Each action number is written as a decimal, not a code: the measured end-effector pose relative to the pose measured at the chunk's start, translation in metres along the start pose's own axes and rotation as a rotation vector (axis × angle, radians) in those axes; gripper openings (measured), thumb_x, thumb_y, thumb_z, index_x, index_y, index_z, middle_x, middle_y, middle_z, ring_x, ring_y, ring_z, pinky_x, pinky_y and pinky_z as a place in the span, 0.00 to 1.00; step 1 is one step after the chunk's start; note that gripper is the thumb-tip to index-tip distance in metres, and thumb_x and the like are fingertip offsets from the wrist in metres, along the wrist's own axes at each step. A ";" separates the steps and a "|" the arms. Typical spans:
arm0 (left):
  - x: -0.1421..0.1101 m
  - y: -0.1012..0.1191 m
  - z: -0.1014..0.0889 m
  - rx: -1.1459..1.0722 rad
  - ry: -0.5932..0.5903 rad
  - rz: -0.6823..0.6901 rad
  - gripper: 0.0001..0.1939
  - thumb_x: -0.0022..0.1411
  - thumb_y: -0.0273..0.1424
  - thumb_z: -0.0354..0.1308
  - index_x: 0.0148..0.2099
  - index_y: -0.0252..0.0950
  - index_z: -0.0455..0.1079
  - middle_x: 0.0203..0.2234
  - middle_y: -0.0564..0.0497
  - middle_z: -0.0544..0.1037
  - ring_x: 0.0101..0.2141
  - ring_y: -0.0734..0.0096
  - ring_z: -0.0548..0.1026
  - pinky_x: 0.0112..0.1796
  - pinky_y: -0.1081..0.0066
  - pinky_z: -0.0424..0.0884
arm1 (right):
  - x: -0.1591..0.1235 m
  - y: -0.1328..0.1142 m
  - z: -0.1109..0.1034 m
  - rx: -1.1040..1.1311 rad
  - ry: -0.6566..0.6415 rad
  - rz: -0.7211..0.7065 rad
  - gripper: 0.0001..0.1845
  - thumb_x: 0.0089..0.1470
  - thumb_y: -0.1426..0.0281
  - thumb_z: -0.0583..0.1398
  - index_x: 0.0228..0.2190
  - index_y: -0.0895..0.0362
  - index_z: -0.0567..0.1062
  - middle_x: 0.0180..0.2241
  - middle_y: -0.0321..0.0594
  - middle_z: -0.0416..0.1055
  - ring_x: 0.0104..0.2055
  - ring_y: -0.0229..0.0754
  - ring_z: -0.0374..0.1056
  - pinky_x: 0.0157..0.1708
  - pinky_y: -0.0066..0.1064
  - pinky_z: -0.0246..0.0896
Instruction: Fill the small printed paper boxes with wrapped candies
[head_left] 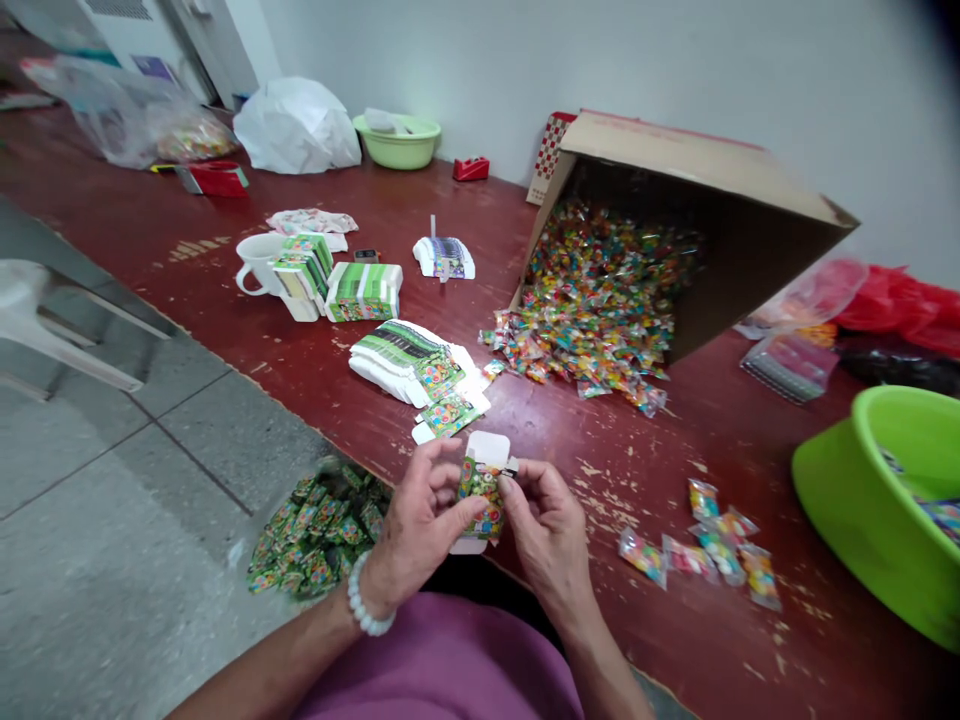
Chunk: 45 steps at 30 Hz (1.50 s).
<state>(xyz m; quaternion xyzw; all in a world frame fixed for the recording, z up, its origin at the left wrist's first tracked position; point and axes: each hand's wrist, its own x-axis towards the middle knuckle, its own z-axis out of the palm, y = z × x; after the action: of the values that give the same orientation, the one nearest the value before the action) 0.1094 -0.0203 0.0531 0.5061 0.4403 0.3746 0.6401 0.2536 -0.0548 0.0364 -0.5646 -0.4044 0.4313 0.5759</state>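
Note:
Between my hands, at the table's front edge, is a small green printed candy box (pixel 484 490) with its white end flaps sticking out at top and bottom. My left hand (pixel 424 520) grips its left side, thumb across the printed face. At the right side, my right hand (pixel 544 520) pinches the box's edge near a small dark-and-white flap. Just beyond lie flat printed cartons (pixel 450 410) and a fanned stack of them (pixel 386 355). A tipped cardboard box (pixel 712 165) spills many wrapped candies (pixel 600 310) onto the table.
Several loose candy packets (pixel 720 550) lie at right, near a green basin (pixel 840 490). A white mug (pixel 259 262) and bundled cartons (pixel 364 292) stand at left. Below the table edge are many filled green boxes (pixel 319 530). A white plastic chair (pixel 56 320) stands left.

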 end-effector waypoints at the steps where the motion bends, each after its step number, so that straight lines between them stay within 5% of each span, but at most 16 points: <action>1: -0.001 -0.001 0.001 0.004 0.026 0.022 0.29 0.59 0.32 0.64 0.59 0.42 0.55 0.39 0.51 0.79 0.35 0.70 0.79 0.37 0.72 0.74 | -0.001 0.000 0.001 0.000 0.035 -0.018 0.11 0.59 0.63 0.62 0.42 0.55 0.72 0.34 0.38 0.75 0.32 0.38 0.71 0.34 0.29 0.69; 8: 0.000 -0.006 -0.003 0.022 -0.028 0.021 0.18 0.61 0.35 0.63 0.52 0.38 0.67 0.41 0.50 0.79 0.40 0.67 0.77 0.41 0.72 0.73 | 0.000 0.005 0.001 0.006 0.030 -0.115 0.11 0.58 0.64 0.63 0.41 0.55 0.76 0.36 0.39 0.76 0.36 0.40 0.72 0.37 0.30 0.69; 15: 0.004 0.008 -0.012 0.176 -0.067 0.018 0.12 0.64 0.39 0.58 0.41 0.35 0.75 0.34 0.51 0.79 0.36 0.68 0.75 0.41 0.72 0.71 | 0.008 0.004 -0.007 0.054 -0.083 0.052 0.10 0.53 0.62 0.66 0.31 0.57 0.77 0.31 0.38 0.76 0.33 0.39 0.70 0.36 0.31 0.67; 20: 0.006 0.008 -0.014 0.153 0.015 -0.001 0.11 0.57 0.38 0.66 0.38 0.35 0.78 0.33 0.50 0.81 0.35 0.67 0.76 0.39 0.70 0.73 | 0.010 -0.002 -0.001 0.246 -0.053 0.124 0.23 0.46 0.62 0.71 0.43 0.54 0.74 0.30 0.34 0.76 0.30 0.38 0.72 0.33 0.30 0.69; 22: 0.007 0.006 -0.014 0.074 0.024 -0.021 0.11 0.55 0.37 0.68 0.36 0.35 0.77 0.33 0.50 0.81 0.34 0.68 0.76 0.38 0.71 0.73 | 0.009 -0.005 -0.001 0.202 -0.128 0.116 0.17 0.50 0.62 0.68 0.41 0.54 0.76 0.33 0.37 0.77 0.33 0.40 0.73 0.37 0.32 0.70; 29: 0.009 0.004 -0.013 -0.034 0.016 -0.014 0.10 0.54 0.33 0.69 0.34 0.35 0.72 0.27 0.55 0.76 0.29 0.76 0.72 0.34 0.76 0.71 | 0.005 -0.007 -0.012 -0.110 -0.146 -0.149 0.03 0.57 0.69 0.63 0.32 0.55 0.78 0.31 0.37 0.75 0.33 0.39 0.71 0.36 0.30 0.65; 33: 0.006 0.005 -0.011 -0.237 -0.049 -0.101 0.18 0.55 0.35 0.70 0.45 0.39 0.67 0.27 0.59 0.74 0.29 0.78 0.72 0.33 0.79 0.69 | 0.003 -0.004 -0.011 -0.095 -0.120 -0.223 0.03 0.59 0.71 0.61 0.32 0.55 0.77 0.31 0.37 0.74 0.34 0.39 0.71 0.36 0.30 0.66; 37: 0.002 0.003 -0.004 -0.396 -0.220 -0.285 0.20 0.65 0.47 0.56 0.53 0.40 0.65 0.31 0.54 0.77 0.28 0.74 0.76 0.31 0.75 0.72 | -0.002 -0.002 -0.005 -0.107 -0.097 -0.231 0.04 0.60 0.70 0.60 0.33 0.54 0.76 0.34 0.39 0.74 0.31 0.38 0.71 0.31 0.29 0.68; 41: 0.003 -0.003 0.002 -0.456 -0.265 -0.396 0.28 0.66 0.56 0.45 0.53 0.39 0.66 0.24 0.53 0.75 0.18 0.73 0.73 0.21 0.75 0.70 | -0.003 -0.003 -0.007 -0.126 -0.173 -0.242 0.06 0.62 0.71 0.57 0.34 0.54 0.75 0.35 0.39 0.71 0.20 0.31 0.66 0.18 0.24 0.63; 45: 0.006 0.002 0.001 -0.400 -0.182 -0.449 0.26 0.66 0.54 0.47 0.50 0.39 0.68 0.25 0.53 0.75 0.18 0.73 0.72 0.18 0.76 0.69 | 0.000 -0.013 -0.013 -0.283 -0.276 -0.421 0.06 0.60 0.74 0.59 0.38 0.55 0.76 0.39 0.43 0.74 0.35 0.39 0.74 0.35 0.31 0.70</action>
<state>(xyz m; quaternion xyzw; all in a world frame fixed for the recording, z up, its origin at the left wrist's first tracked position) 0.1121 -0.0143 0.0545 0.2915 0.3994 0.2560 0.8306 0.2664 -0.0590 0.0494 -0.4789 -0.6434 0.3141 0.5079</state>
